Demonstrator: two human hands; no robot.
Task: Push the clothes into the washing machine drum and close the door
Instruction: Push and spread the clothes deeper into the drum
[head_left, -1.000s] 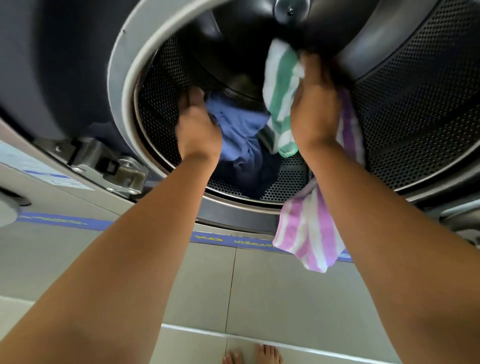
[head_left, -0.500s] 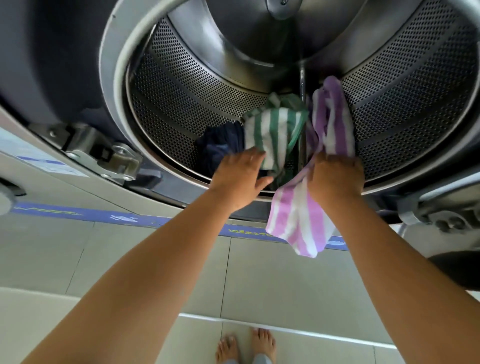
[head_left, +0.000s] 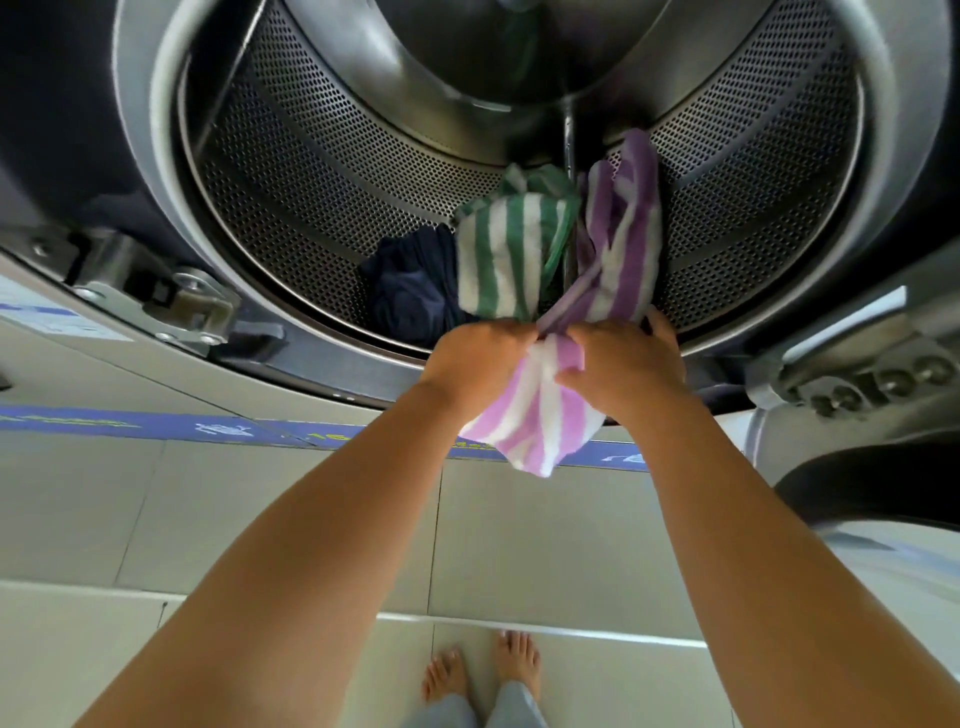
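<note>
- Since a second ago both hands have come back from deep in the drum (head_left: 322, 171) to its front lip, and the green-striped cloth (head_left: 511, 254) has dropped from the right hand to lie inside.
- The left hand (head_left: 475, 358) and right hand (head_left: 621, 369) are now clenched together on the purple-striped cloth (head_left: 540, 410), gathering it at the rim.
- This cloth straddles the opening: its upper part lies in the drum beside the green-striped cloth, while its lower end hangs outside over the floor (head_left: 260, 519).
- A dark garment (head_left: 408, 288) sits inside, left of the green one, near the front.
- Risk: if the hanging end is not pushed fully in, it could catch between the door and the rim and keep the door from latching.
- Risk: a short shove may leave the cloths piled at the lip, where they can slide back out.
- Room: the drum behind the pile is open and deep, so a push straight inward looks clear.
- The door (head_left: 872, 509) stands open at the right, near the right forearm; the hinge (head_left: 176, 306) is well to the left.
</note>
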